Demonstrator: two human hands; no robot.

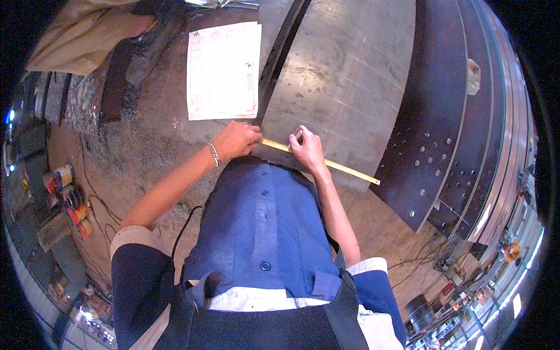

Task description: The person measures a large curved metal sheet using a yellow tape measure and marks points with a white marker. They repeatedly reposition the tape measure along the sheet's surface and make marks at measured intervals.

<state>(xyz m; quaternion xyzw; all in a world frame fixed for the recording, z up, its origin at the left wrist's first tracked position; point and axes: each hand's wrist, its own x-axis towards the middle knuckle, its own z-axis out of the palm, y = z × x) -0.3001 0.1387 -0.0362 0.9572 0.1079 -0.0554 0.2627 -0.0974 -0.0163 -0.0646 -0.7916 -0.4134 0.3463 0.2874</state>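
A yellow tape measure [347,170] lies stretched across the near end of a grey steel plate [344,76]. Its free tip reaches the plate's right side, by the dark drilled plates. My left hand [238,140], with a chain bracelet at the wrist, is closed on the tape at the plate's left corner. Whether a tape case sits inside that hand is hidden. Above the middle of the tape, my right hand [307,149] is closed in a pinch. A small pale thing may be between its fingertips, too small to name.
A printed paper sheet [224,73] lies left of the plate, across a dark gap. Dark steel plates with bolt holes [423,140] are stacked on the right. Tan clothing of another person [87,35] shows at upper left. Coloured spools [73,198] and cables lie on the left floor.
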